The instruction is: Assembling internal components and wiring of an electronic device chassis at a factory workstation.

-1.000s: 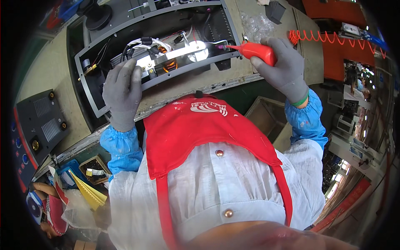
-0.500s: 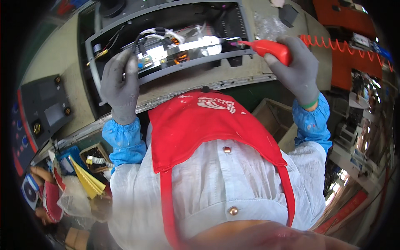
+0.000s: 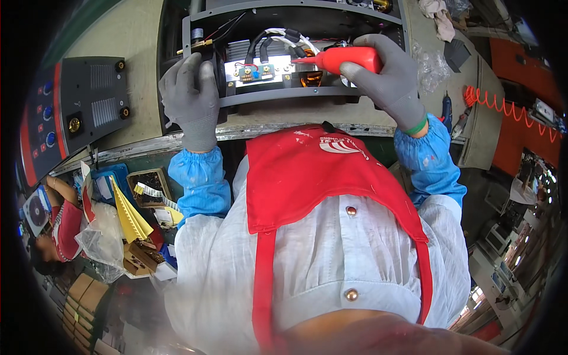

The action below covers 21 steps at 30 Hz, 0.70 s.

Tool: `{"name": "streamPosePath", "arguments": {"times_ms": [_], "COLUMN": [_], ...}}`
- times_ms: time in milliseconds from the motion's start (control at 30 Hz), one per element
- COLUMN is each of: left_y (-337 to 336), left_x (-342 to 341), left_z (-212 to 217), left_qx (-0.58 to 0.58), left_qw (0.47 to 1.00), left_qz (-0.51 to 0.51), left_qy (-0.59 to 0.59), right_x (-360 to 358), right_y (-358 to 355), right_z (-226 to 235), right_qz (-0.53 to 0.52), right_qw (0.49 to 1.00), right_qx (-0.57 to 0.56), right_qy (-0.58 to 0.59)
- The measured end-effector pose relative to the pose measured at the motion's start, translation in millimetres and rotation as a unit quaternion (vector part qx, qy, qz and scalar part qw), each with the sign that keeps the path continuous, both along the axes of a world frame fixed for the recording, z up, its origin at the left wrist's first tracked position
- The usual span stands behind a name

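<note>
A red squeeze bottle (image 3: 349, 59) with a thin pointed nozzle lies in my gloved right hand (image 3: 391, 80), fingers wrapped around its body. Its nozzle points left, the tip just over a silvery metal block (image 3: 278, 76) inside an open dark metal case (image 3: 313, 93). On that block sits a small green circuit board (image 3: 255, 73) with brass screws, near black and white cables (image 3: 278, 35). My gloved left hand (image 3: 192, 103) is at the case's near left corner, fingers apart and pointing away from me. Nothing shows in it; whether its fingertips touch the case is unclear.
A dark machine panel with blue knobs (image 3: 77, 115) stands left on the bench. Clear plastic wrap (image 3: 431, 65) and a coiled red hose (image 3: 509, 106) lie right. Boxes and a yellow sheet (image 3: 130, 210) sit lower left, near another person (image 3: 59, 231).
The view has shifted, so the case and bench appear farther right. My right hand has brought the bottle leftward along the case, its nozzle now over the metal block. My left hand stays by the left end.
</note>
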<state>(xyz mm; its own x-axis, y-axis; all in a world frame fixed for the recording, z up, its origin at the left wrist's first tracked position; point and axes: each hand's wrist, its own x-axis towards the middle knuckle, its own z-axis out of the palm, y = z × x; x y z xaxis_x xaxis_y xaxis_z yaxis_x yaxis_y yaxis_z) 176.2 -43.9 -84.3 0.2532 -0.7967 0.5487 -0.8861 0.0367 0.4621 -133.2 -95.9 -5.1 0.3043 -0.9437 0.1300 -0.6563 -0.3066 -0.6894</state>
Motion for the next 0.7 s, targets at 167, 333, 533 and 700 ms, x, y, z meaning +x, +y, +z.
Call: {"name": "streamPosePath", "arguments": {"times_ms": [167,333,533,700], "left_y": [0,0,0,-2], "left_x": [-4,-6,-7,-4], "left_z": [6,8,8,5], "left_qx": [0.016,0.026,0.021,0.012], "left_qw": [1.000,1.000,1.000,1.000], "left_qz": [0.006,0.008,0.009,0.006], "left_qy": [0.000,0.006,0.010,0.007], "right_x": [-2,-3,3,3], "right_y": [-4,-4,1,4], "right_z": [-6,-15,-7,-8], "right_qz": [-0.004,-0.014,0.008,0.023], "right_qw": [0.999,0.998,1.000,0.999], "right_qx": [0.030,0.056,-0.002,-0.035], "right_qy": [0.010,-0.017,0.021,0.020]}}
